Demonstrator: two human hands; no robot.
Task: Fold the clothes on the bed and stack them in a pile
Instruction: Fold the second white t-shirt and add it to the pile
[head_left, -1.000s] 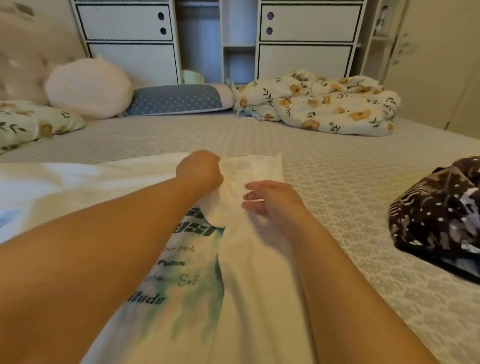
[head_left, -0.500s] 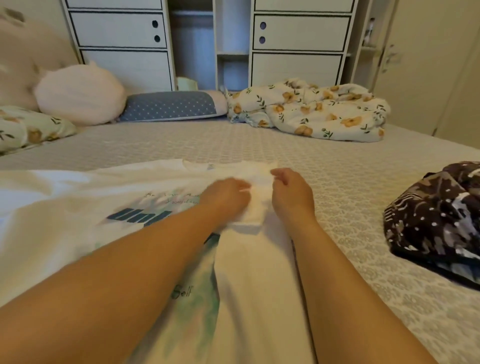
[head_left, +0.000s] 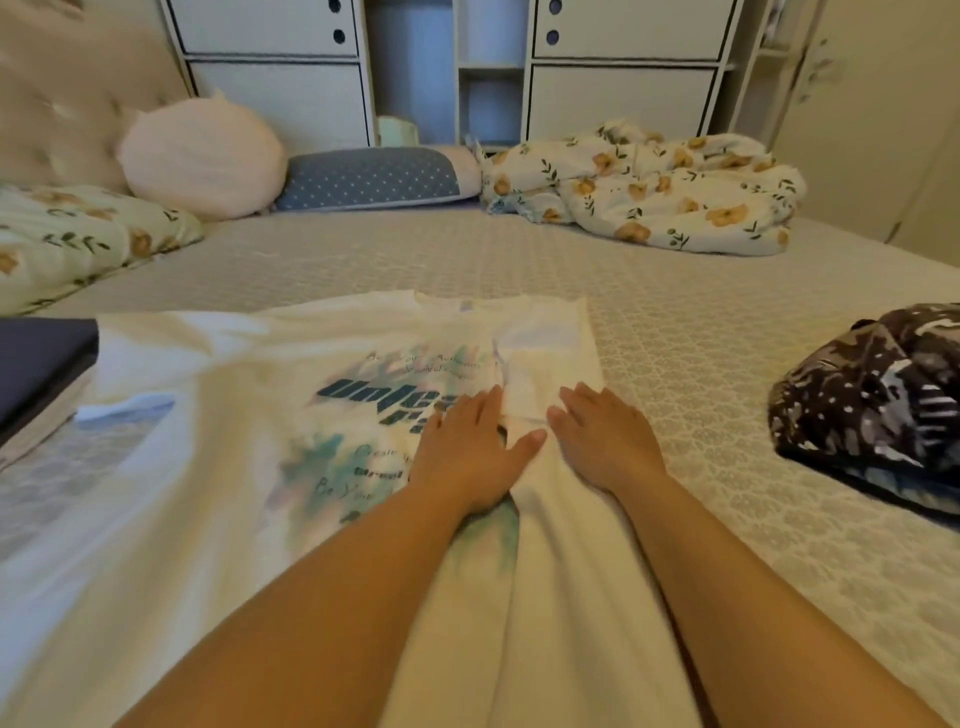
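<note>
1. Far left: stack of folded clothes, dark navy piece on top (head_left: 41, 364), at the bed's edge, touching the shirt.
2. Centre: white cotton T-shirt with teal printed lettering (head_left: 218, 467) spread on grey patterned bed (head_left: 701, 364), right side folded inward.
3. Left hand (head_left: 467, 457) flat on print, fingers spread wide, gripping nothing.
4. Right hand (head_left: 602, 441) flat on folded strip, open.
5. Right: crumpled dark spotted garment (head_left: 878, 405), well apart.

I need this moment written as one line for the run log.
left hand: flat on white T-shirt | right hand: flat on folded side | dark patterned garment: unfolded, right | step: smoothing fold
</note>
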